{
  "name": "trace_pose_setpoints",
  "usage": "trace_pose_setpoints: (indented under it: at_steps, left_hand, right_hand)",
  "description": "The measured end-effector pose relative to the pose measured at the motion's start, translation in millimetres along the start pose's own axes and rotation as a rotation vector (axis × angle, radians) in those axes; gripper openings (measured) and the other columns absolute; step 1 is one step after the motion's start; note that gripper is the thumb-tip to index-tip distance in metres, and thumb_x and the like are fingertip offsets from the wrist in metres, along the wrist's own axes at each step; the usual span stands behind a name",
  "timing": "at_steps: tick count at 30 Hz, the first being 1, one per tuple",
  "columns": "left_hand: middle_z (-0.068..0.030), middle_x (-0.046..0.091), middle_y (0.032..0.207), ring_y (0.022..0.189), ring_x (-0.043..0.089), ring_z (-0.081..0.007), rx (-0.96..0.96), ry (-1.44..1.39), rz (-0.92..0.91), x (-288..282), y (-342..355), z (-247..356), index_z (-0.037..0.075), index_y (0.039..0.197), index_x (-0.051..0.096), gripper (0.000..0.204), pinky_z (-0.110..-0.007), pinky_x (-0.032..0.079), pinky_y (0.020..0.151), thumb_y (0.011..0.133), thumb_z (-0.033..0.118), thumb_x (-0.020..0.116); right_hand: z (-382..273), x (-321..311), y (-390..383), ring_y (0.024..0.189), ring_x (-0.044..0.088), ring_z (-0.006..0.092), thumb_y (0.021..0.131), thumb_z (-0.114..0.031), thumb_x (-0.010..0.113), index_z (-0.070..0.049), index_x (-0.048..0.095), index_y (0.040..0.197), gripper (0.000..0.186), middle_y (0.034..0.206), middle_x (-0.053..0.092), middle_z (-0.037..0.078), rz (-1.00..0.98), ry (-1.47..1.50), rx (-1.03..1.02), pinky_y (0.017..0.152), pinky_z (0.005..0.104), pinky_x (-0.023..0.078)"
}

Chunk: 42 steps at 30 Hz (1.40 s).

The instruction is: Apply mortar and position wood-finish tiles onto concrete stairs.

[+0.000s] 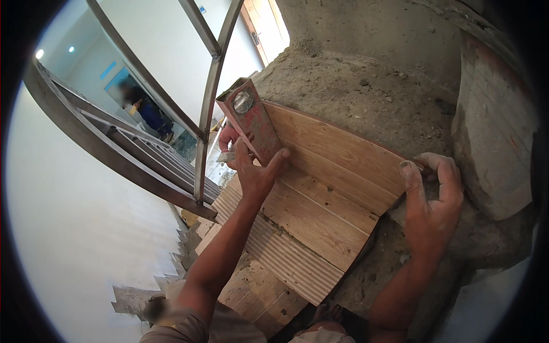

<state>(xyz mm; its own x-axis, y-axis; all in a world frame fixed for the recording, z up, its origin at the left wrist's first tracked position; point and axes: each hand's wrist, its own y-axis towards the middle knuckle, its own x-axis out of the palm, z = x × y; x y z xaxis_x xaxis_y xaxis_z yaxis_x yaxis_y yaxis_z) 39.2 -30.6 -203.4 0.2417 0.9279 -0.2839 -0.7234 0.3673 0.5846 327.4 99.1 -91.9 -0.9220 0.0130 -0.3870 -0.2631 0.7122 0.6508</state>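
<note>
left grip [251, 166] on red spirit level [251, 120], right grip [432, 191] on upright wood-look tile [337, 151]

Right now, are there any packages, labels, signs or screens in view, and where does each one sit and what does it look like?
No packages or screens show.
Blue panel: a small slanted blue rectangle on the far white wall, upper left, perhaps a sign; too small to tell more.
Spirit level: no label seen, only a worn red body with a round glass vial, held by the left hand against the upright wood-look tile; the right hand grips the tile's other end.
</note>
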Motion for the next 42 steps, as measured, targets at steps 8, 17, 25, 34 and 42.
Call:
trace_pose_setpoints:
  at_steps: [8, 17, 25, 34, 42]
  left_hand:
    - [-0.0132, 0.064, 0.114, 0.092, 0.069, -0.0203, 0.038, -0.125, 0.095, 19, 7, -12, 0.000, 0.134, 0.043, 0.076, -0.033, 0.059, 0.074, 0.077, 0.015, 0.090]
    - [-0.0098, 0.059, 0.118, 0.106, 0.060, -0.0221, -0.206, -0.267, 0.046, 17, 4, 6, 0.002, 0.129, 0.049, 0.075, -0.036, 0.052, 0.091, 0.072, 0.022, 0.092]
    - [-0.0143, 0.057, 0.119, 0.104, 0.060, -0.0208, -0.065, -0.077, 0.036, 12, 4, 13, 0.000, 0.129, 0.046, 0.062, -0.035, 0.053, 0.086, 0.084, 0.021, 0.082]
    - [-0.0036, 0.064, 0.078, 0.062, 0.061, -0.0132, -0.123, -0.260, -0.051, 12, 5, 4, -0.001, 0.120, 0.050, 0.036, -0.028, 0.049, 0.053, 0.097, 0.017, 0.070]
    - [-0.0040, 0.067, 0.072, 0.060, 0.063, -0.0120, -0.173, -0.232, -0.095, 12, 3, 20, -0.001, 0.101, 0.061, 0.024, -0.027, 0.046, 0.050, 0.096, 0.020, 0.073]
  right_hand:
    - [-4, 1, 1, 0.086, 0.060, 0.0314, 0.088, -0.017, 0.076, -0.003, 0.065, 0.094, 0.018, 0.087, 0.063, 0.011, -0.014, 0.008, -0.005, 0.083, 0.0429, 0.045]
    - [0, 2, 1, 0.086, 0.061, 0.0320, 0.087, -0.018, 0.077, -0.003, 0.066, 0.095, 0.020, 0.089, 0.064, 0.011, 0.005, 0.028, 0.000, 0.083, 0.0434, 0.046]
    - [1, 1, 2, 0.086, 0.062, 0.0325, 0.086, -0.015, 0.077, -0.003, 0.067, 0.097, 0.019, 0.090, 0.065, 0.012, 0.006, 0.072, -0.026, 0.080, 0.0425, 0.047]
    - [2, -1, 3, 0.087, 0.062, 0.0338, 0.084, -0.015, 0.077, -0.004, 0.068, 0.096, 0.019, 0.090, 0.064, 0.012, 0.009, 0.064, -0.046, 0.080, 0.0441, 0.047]
    - [4, 1, 3, 0.087, 0.062, 0.0341, 0.084, -0.014, 0.077, -0.004, 0.068, 0.096, 0.019, 0.090, 0.064, 0.012, 0.019, 0.065, -0.064, 0.080, 0.0442, 0.047]
